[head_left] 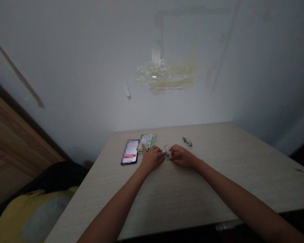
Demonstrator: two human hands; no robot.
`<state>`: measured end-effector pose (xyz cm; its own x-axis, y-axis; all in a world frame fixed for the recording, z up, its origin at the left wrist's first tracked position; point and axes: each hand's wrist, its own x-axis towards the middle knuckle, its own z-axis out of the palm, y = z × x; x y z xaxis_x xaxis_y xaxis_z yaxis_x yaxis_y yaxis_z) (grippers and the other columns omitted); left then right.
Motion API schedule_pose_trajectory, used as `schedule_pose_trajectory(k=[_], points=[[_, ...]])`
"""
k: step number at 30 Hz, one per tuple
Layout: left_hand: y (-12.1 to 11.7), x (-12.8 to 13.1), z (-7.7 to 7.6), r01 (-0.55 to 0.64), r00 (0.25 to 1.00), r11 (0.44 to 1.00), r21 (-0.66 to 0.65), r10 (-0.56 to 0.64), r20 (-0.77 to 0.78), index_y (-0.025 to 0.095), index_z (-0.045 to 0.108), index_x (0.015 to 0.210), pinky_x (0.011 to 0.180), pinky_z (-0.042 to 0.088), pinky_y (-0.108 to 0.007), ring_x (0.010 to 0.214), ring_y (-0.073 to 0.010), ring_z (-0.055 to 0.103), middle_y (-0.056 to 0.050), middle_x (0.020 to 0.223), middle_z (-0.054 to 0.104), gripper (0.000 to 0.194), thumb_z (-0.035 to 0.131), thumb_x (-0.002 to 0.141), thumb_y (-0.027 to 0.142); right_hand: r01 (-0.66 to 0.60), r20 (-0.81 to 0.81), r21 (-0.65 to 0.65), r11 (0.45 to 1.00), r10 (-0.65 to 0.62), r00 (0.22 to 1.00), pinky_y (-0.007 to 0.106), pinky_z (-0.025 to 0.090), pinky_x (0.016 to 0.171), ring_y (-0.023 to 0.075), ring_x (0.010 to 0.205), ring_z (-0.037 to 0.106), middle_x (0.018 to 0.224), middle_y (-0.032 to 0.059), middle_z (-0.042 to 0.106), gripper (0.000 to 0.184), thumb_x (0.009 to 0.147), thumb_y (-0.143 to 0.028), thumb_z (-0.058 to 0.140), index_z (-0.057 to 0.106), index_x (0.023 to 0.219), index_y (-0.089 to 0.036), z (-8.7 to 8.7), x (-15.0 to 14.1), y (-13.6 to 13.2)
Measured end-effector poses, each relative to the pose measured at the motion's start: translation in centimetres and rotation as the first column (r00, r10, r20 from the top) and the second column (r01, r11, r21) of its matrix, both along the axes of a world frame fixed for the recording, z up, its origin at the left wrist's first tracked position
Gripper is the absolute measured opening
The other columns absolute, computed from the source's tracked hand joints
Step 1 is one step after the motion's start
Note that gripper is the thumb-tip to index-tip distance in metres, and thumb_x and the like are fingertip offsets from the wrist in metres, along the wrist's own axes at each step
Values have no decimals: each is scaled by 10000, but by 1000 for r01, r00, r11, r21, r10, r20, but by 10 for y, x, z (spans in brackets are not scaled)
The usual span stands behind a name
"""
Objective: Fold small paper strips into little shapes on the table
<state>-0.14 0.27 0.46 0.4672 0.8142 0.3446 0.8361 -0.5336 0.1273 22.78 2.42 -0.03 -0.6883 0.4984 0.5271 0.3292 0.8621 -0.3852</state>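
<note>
Near the middle of the table, my left hand (pixel 152 159) and my right hand (pixel 181 157) face each other with bent fingers. Between their fingertips is a small green and white strip (pixel 168 156), possibly paper or a wrapper piece; its kind is too small to make out. Both hands pinch it at its sides, close to the tabletop. Just behind my left hand lies a flat green and white printed packet (pixel 147 141), partly covered by my thumb. A small crumpled green wrapper (pixel 187 141) lies beyond my right hand, apart from it.
A phone (pixel 130 153) with a lit screen lies left of the packet. The pale wooden table (pixel 218 158) meets a grey wall (pixel 91 67) with peeling clear tape (pixel 164 76). Something yellow and grey (pixel 22 216) sits below the table's left edge.
</note>
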Motion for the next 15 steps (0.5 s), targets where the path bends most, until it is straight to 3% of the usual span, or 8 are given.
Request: schedule_pose_trajectory(k=[15], points=[[-1,0,1,-6,1000,1000,-20,6,11,432,652,1131,1042,-128,-758,1168,-228,518,9,1099,667,245,531,920,402,-24,11,-41,999,24,1000,350,495,847,206,969,588,962,75,628,208,740,-63,686,769,849,-220,-4,0,-1]])
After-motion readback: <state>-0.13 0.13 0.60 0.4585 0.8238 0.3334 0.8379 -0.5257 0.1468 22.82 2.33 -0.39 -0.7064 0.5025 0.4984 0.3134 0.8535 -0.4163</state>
